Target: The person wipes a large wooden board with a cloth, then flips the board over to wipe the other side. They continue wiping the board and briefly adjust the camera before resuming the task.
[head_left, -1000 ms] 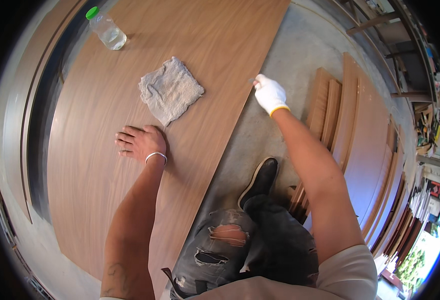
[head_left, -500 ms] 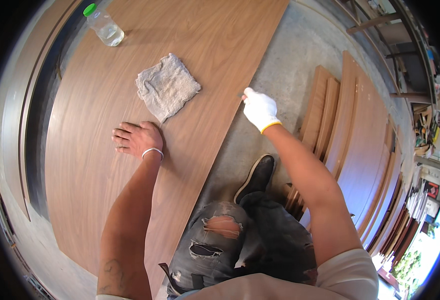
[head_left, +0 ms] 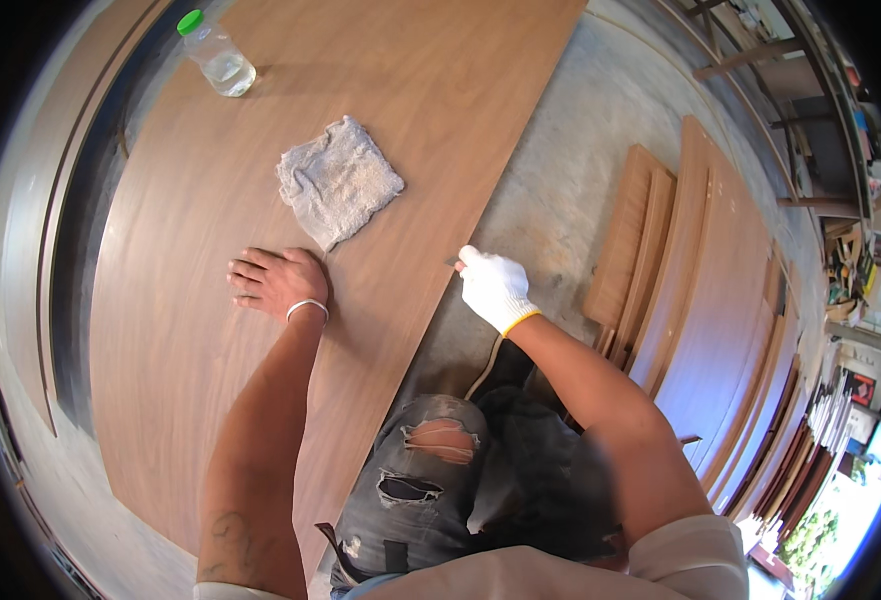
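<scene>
My left hand [head_left: 278,283], bare with a white wristband, lies flat with fingers apart on a large brown wood panel [head_left: 190,360]. My right hand [head_left: 493,288] wears a white glove and is closed at the panel's right edge. A small grey tip sticks out of its fingers against that edge; what the tool is stays too small to tell. A crumpled grey rag [head_left: 338,180] lies on the panel just beyond my left hand.
A clear plastic bottle [head_left: 217,55] with a green cap stands at the panel's far left. Brown wood boards [head_left: 680,290] lean stacked to the right on a concrete floor [head_left: 570,190]. My knee in torn jeans [head_left: 430,470] is below the panel's edge.
My right hand has slid along the panel's edge toward me, from the far end to about level with my left hand. The left hand has stayed flat in place.
</scene>
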The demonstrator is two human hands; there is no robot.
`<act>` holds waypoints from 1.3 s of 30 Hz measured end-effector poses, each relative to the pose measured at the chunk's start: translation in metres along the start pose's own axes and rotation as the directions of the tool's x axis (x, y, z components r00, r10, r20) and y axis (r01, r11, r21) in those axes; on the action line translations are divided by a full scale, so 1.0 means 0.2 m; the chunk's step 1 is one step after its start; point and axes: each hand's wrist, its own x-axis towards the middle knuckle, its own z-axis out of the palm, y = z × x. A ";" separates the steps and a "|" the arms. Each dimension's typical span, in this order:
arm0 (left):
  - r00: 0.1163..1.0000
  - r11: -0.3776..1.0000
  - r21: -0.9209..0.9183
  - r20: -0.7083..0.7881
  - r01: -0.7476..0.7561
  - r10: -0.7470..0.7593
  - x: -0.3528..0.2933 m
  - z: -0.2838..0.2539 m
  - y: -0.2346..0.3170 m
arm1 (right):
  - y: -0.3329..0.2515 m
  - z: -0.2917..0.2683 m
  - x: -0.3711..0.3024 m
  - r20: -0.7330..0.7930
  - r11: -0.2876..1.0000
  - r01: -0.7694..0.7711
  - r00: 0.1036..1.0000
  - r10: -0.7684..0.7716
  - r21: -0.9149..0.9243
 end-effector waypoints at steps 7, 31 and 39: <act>0.997 0.997 -0.074 0.083 0.006 0.000 -0.01 -0.05 0.03 | 0.23 -0.04 0.16 0.064 0.909 -0.110 0.994 0.091 0.402; 1.000 0.999 -0.053 0.001 -0.007 0.007 -0.01 -0.02 0.00 | 0.00 -0.17 0.08 0.070 0.995 -0.099 0.992 0.101 -0.031; 0.998 0.998 -0.059 -0.060 -0.032 0.029 -0.01 0.04 -0.01 | -0.01 -0.01 0.03 0.010 0.998 -0.050 0.999 0.050 -0.029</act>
